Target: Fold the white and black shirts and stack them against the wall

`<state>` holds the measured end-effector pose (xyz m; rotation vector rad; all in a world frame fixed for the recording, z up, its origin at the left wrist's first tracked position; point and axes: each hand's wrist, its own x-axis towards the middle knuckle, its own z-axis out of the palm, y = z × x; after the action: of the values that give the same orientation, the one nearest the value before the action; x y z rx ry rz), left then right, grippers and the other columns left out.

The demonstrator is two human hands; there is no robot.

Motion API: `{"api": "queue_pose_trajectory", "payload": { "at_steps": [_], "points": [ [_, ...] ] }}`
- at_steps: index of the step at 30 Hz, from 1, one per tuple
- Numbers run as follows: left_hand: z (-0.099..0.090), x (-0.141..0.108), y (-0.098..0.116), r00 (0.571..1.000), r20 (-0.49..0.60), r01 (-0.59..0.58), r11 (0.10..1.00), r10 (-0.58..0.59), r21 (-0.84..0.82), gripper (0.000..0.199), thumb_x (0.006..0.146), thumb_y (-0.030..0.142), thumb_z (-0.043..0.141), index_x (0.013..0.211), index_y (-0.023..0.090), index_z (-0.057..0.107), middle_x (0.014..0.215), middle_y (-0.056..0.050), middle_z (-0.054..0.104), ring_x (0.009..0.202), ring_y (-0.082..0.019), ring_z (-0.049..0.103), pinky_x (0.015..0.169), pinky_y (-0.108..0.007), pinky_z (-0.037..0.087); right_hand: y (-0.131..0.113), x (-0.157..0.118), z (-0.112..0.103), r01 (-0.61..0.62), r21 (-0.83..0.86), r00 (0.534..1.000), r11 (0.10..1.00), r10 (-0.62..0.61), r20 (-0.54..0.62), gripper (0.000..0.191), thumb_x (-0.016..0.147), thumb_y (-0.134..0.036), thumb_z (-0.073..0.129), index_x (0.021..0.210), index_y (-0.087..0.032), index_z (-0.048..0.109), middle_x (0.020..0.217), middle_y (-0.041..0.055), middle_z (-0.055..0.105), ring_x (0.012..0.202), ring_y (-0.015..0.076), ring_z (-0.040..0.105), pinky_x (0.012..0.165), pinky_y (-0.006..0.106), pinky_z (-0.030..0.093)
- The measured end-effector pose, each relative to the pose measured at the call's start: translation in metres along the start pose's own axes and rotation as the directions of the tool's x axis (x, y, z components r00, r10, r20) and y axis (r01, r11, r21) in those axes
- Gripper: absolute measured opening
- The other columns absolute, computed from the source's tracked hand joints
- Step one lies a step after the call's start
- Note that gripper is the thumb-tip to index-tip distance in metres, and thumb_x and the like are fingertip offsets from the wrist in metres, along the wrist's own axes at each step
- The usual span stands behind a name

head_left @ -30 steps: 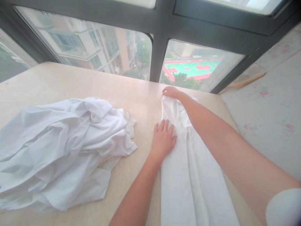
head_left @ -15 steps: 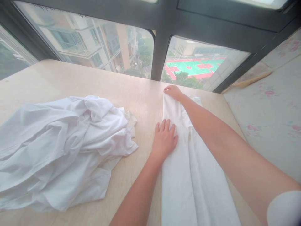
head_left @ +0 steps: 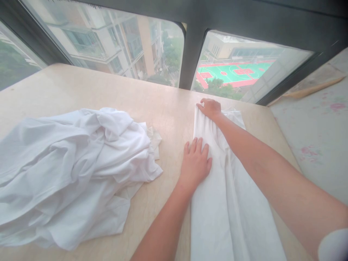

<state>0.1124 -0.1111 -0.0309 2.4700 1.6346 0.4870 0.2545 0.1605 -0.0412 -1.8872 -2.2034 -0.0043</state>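
Note:
A long white garment (head_left: 212, 214), folded lengthwise into a strip, runs from near the window down past the bottom of the view. At its far left corner, my right hand (head_left: 211, 107) is closed in a pinch on the edge of the cloth. My left hand (head_left: 196, 163) lies flat with fingers spread, partly on the garment's left edge and partly on the pale surface. Small creases fan out below the pinched edge. My right forearm hides part of the garment's far end.
To the left a crumpled heap of white cloth (head_left: 78, 170) lies on the pale stone-like ledge (head_left: 168, 119). Dark window frames (head_left: 190, 54) border the ledge at the back. A flower-patterned wall (head_left: 320, 145) stands close on the right.
The view has shifted slightly, so the garment and hands appear further right. The right fingers are more curled at the corner, and the cloth below them is more creased. The left hand stays flat.

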Motion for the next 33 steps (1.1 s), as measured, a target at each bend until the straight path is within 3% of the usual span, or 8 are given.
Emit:
{"api": "queue_pose_trajectory", "payload": {
  "at_steps": [4, 9, 16, 21, 24, 28, 31, 33],
  "points": [
    [-0.001, 0.000, 0.000, 1.000, 0.005, 0.006, 1.000, -0.006, 0.007, 0.049, 0.098, 0.038, 0.040, 0.143, 0.018, 0.047, 0.157, -0.013, 0.036, 0.148, -0.031, 0.027, 0.120, -0.056, 0.022, -0.004, 0.002, -0.006, -0.048, -0.065, 0.998, 0.997, 0.050, 0.031, 0.046, 0.095, -0.056, 0.045, 0.111, -0.018, 0.066, 0.110, 0.0160, 0.068, 0.099, 0.0290, 0.062, 0.087, 0.040, 0.043],
    [0.000, 0.001, -0.001, 1.000, 0.017, -0.007, 1.000, 0.007, 0.006, 0.050, 0.099, 0.039, 0.038, 0.144, 0.018, 0.045, 0.158, -0.013, 0.036, 0.148, -0.032, 0.026, 0.120, -0.057, 0.022, -0.003, 0.010, -0.007, -0.001, -0.129, 0.999, 0.992, 0.006, 0.042, 0.047, 0.099, -0.051, 0.038, 0.112, -0.015, 0.066, 0.105, 0.0184, 0.069, 0.099, 0.0312, 0.063, 0.088, 0.042, 0.042],
    [0.002, 0.003, 0.000, 0.999, 0.030, 0.017, 1.000, -0.017, -0.002, 0.052, 0.100, 0.040, 0.036, 0.147, 0.019, 0.042, 0.161, -0.011, 0.031, 0.150, -0.030, 0.023, 0.121, -0.057, 0.022, 0.008, 0.032, 0.000, 0.004, -0.145, 1.000, 0.989, 0.000, 0.023, 0.050, 0.100, -0.050, 0.034, 0.111, -0.013, 0.066, 0.102, 0.0196, 0.069, 0.100, 0.0326, 0.063, 0.089, 0.044, 0.042],
    [0.002, 0.003, -0.001, 0.999, 0.035, 0.013, 1.000, -0.013, 0.008, 0.053, 0.100, 0.039, 0.036, 0.148, 0.019, 0.041, 0.161, -0.011, 0.030, 0.150, -0.031, 0.023, 0.121, -0.056, 0.021, 0.008, 0.028, -0.007, -0.016, -0.074, 1.000, 0.997, 0.016, 0.000, 0.047, 0.100, -0.046, 0.037, 0.112, -0.012, 0.066, 0.106, 0.0210, 0.068, 0.102, 0.0339, 0.062, 0.091, 0.046, 0.041],
    [0.002, 0.003, -0.001, 1.000, 0.024, 0.019, 1.000, -0.019, 0.002, 0.052, 0.099, 0.040, 0.039, 0.147, 0.020, 0.043, 0.160, -0.011, 0.032, 0.149, -0.031, 0.025, 0.121, -0.056, 0.022, 0.034, 0.015, -0.020, -0.050, 0.029, 0.994, 0.998, 0.052, -0.095, 0.042, 0.099, -0.040, 0.036, 0.111, -0.016, 0.068, 0.108, 0.0169, 0.068, 0.101, 0.0306, 0.062, 0.088, 0.040, 0.043],
    [0.002, 0.004, -0.001, 1.000, 0.008, 0.018, 1.000, -0.018, -0.012, 0.050, 0.098, 0.038, 0.040, 0.145, 0.020, 0.045, 0.159, -0.011, 0.035, 0.148, -0.031, 0.027, 0.121, -0.056, 0.022, 0.101, -0.010, -0.047, -0.126, 0.110, 0.974, 0.986, 0.144, -0.178, 0.044, 0.098, -0.034, 0.032, 0.097, -0.017, 0.072, 0.099, 0.0129, 0.072, 0.096, 0.0257, 0.064, 0.082, 0.034, 0.044],
    [0.001, 0.005, -0.001, 1.000, 0.002, 0.022, 1.000, -0.022, -0.021, 0.050, 0.098, 0.038, 0.041, 0.144, 0.020, 0.045, 0.158, -0.010, 0.036, 0.148, -0.030, 0.028, 0.121, -0.055, 0.022, 0.140, -0.027, -0.065, -0.140, 0.118, 0.968, 0.983, 0.160, -0.192, 0.042, 0.095, -0.034, 0.034, 0.093, -0.018, 0.073, 0.096, 0.0111, 0.073, 0.093, 0.0237, 0.065, 0.081, 0.033, 0.045],
    [0.001, 0.005, -0.001, 1.000, -0.001, 0.026, 0.999, -0.026, -0.022, 0.050, 0.097, 0.037, 0.042, 0.144, 0.021, 0.046, 0.158, -0.010, 0.036, 0.148, -0.030, 0.028, 0.121, -0.054, 0.021, 0.150, -0.035, -0.070, -0.114, 0.110, 0.982, 0.987, 0.128, -0.137, 0.037, 0.092, -0.034, 0.040, 0.090, -0.019, 0.074, 0.097, 0.0102, 0.073, 0.092, 0.0234, 0.064, 0.081, 0.033, 0.045]
  ]
}}
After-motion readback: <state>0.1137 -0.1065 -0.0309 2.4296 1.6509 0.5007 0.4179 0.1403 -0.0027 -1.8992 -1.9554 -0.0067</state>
